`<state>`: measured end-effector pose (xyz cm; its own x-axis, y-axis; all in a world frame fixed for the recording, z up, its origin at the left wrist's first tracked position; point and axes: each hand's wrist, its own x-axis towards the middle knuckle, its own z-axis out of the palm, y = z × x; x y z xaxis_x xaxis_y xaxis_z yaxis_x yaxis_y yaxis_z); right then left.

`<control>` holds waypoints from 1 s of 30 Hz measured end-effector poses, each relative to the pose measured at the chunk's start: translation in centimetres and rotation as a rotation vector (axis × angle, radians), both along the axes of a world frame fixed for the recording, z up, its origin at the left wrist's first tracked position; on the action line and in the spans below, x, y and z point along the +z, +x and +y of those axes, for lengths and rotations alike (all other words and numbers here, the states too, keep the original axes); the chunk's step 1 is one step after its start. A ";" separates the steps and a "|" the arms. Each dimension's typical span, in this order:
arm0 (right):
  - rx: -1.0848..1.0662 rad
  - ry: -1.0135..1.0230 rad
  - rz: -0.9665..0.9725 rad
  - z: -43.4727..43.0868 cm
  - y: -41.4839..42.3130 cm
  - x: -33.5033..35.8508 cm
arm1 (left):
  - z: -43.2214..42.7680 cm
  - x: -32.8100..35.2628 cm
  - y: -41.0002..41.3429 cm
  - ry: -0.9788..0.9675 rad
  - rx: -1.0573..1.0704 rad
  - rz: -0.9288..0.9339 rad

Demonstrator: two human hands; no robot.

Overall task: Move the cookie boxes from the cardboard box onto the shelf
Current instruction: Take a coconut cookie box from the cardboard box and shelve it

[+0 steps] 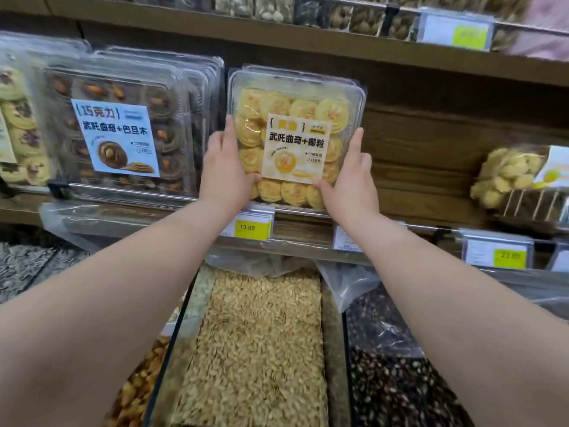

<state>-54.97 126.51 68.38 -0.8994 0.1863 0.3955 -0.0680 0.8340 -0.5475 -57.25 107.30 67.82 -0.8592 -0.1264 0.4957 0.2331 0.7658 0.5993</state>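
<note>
Both hands grasp yellow cookie box [295, 140]: L hand [223, 167] on left edge, R hand [351, 180] on right edge. Box upright on wooden shelf [431, 198], beside choc. cookie boxes [123, 131].

Bulk seed bins [261, 349] below — yellow price tags [248, 228].

So the butter cookie box [295, 137] stands on the shelf [431, 211] between both hands, left hand [223, 171] and right hand [351, 180], chocolate cookie boxes [123, 134] just left of it, seed bins [261, 349] below in front.
</note>
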 end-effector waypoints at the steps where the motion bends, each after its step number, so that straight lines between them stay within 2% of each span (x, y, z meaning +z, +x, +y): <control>1: -0.006 0.002 -0.006 0.0 0.0 -0.1 | 0.0 0.0 0.0 -0.007 -0.002 -0.010; 10: -0.049 0.064 -0.061 -0.6 1.9 -0.3 | -0.8 -0.5 2.0 -0.117 -0.021 -0.094; 15: 0.036 0.099 0.107 -1.3 6.5 0.1 | -0.9 0.2 6.1 -0.103 -0.082 0.022; 17: 0.122 0.070 0.117 -1.8 9.4 -0.3 | -1.1 0.1 9.1 -0.081 -0.136 0.070; 20: 0.223 -0.033 0.098 -2.6 14.3 -1.2 | -1.4 -0.7 14.8 0.049 -0.160 0.019; 25: 0.381 -0.237 0.003 -4.0 22.6 -3.4 | -2.6 -3.2 25.8 0.212 -0.070 -0.073; 30: 0.584 -0.288 -0.178 -6.3 30.8 -5.8 | -5.5 -6.1 38.3 0.268 0.102 -0.208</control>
